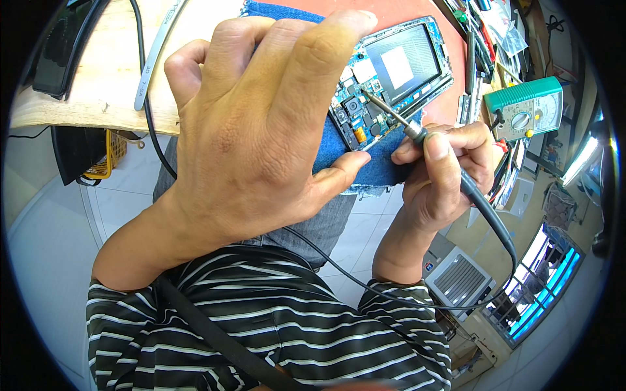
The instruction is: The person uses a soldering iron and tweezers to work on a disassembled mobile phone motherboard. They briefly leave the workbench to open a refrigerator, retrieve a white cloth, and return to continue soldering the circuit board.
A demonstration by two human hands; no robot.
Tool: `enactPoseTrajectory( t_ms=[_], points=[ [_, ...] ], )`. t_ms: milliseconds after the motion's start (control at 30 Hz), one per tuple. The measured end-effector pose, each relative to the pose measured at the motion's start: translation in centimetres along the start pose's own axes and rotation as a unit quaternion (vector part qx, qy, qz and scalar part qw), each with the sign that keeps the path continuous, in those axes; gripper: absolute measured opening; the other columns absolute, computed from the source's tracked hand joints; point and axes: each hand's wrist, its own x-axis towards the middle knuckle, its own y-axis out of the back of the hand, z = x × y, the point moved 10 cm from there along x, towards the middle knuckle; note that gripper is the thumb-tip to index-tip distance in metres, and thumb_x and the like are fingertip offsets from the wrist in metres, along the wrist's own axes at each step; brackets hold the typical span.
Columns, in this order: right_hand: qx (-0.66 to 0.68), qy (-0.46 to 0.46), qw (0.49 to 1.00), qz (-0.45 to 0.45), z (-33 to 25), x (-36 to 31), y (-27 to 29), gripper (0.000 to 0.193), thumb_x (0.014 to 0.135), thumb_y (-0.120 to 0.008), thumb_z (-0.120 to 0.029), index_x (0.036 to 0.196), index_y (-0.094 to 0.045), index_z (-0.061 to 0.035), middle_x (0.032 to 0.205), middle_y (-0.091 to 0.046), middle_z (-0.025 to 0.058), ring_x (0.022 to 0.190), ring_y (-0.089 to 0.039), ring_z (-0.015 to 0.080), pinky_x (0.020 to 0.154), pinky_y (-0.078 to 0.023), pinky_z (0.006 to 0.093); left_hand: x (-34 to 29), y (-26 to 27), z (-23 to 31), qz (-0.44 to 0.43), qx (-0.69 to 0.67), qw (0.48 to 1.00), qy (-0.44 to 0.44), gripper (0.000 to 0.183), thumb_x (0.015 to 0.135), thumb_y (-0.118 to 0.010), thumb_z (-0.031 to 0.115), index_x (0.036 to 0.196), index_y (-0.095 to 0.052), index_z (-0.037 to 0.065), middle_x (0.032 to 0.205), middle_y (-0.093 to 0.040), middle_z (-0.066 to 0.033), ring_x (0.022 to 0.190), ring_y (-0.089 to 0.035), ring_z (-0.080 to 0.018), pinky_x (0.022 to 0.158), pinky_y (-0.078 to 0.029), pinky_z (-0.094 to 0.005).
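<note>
An opened smartphone (381, 104) lies tilted on a piece of blue denim cloth (391, 173), its circuit board, camera modules and battery bay bare. My left hand (254, 124) spans its left end; the thumb presses at the near edge and the index finger reaches toward the far edge, while the other fingers' tips are hidden behind the hand. In my right hand (450, 163) is a soldering iron (416, 132), held like a pen. Its thin metal tip points left and rests on or just above the board's middle; I cannot tell whether it touches.
The iron's black cable (512, 260) loops down across my lap. To the right stand a green-and-white analog multimeter (525, 109) and several hand tools along the table's edge. At left, a steel ruler (156, 58), another cable and a black device (65, 52) lie on the wooden tabletop (107, 78).
</note>
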Motion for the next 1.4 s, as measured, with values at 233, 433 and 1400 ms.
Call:
enactPoseTrajectory(
  t_ms=[233, 433, 1400],
  points=[
    [0.002, 0.002, 1.000, 0.000, 0.0, 0.0, -0.1, 0.017, 0.093, -0.072, -0.004, 0.092, -0.056, 0.0021, 0.073, -0.071, 0.0155, 0.061, -0.068, 0.0131, 0.057, -0.055, 0.0220, 0.0, 0.0, 0.1, 0.001, -0.001, 1.000, -0.003, 0.104, 0.057, -0.095, 0.029, 0.149, -0.047, 0.013, 0.116, -0.062, -0.0017, 0.117, -0.051, -0.0251, 0.100, -0.031, -0.0467],
    [0.008, 0.002, 1.000, 0.001, 0.0, 0.1, 0.0, 0.017, 0.093, -0.072, -0.003, 0.092, -0.056, 0.0019, 0.073, -0.072, 0.0156, 0.061, -0.068, 0.0133, 0.058, -0.055, 0.0226, 0.1, 0.0, 0.0, -0.002, 0.000, 1.000, 0.004, 0.104, 0.057, -0.095, 0.029, 0.149, -0.047, 0.012, 0.116, -0.062, -0.0014, 0.117, -0.050, -0.0253, 0.100, -0.031, -0.0465],
    [0.106, -0.017, 0.991, 0.078, 1.6, 0.5, 1.4, 0.010, 0.092, -0.068, -0.001, 0.089, -0.059, 0.0004, 0.067, -0.068, 0.0122, 0.054, -0.063, 0.0140, 0.056, -0.053, 0.0238, -0.4, 0.8, 0.4, 0.083, -0.018, 0.996, 0.036, 0.100, 0.062, -0.090, 0.041, 0.147, -0.046, 0.011, 0.114, -0.060, -0.0040, 0.110, -0.053, -0.0267, 0.094, -0.032, -0.0463]
  ],
)
